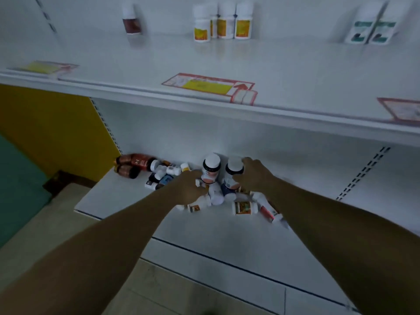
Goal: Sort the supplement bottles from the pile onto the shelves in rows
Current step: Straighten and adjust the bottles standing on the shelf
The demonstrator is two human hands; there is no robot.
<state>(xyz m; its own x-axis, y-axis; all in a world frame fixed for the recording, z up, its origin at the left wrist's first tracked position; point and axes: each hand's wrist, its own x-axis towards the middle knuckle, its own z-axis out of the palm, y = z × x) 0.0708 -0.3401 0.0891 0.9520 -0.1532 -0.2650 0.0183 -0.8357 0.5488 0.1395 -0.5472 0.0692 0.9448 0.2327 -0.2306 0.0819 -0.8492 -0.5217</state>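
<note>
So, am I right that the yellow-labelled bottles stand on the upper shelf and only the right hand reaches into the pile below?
No: the head view shows both hands in the pile. The right hand grips the right white-capped bottle and the left hand is against the left white-capped bottle. The yellow-labelled bottles do stand on the upper shelf.

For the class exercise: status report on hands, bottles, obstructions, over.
Right hand grips one upright white-capped bottle. Left hand against its upright neighbour, grip unclear. Rest of pile lies on lower shelf. Upper shelf overhangs; no other obstruction.
</note>
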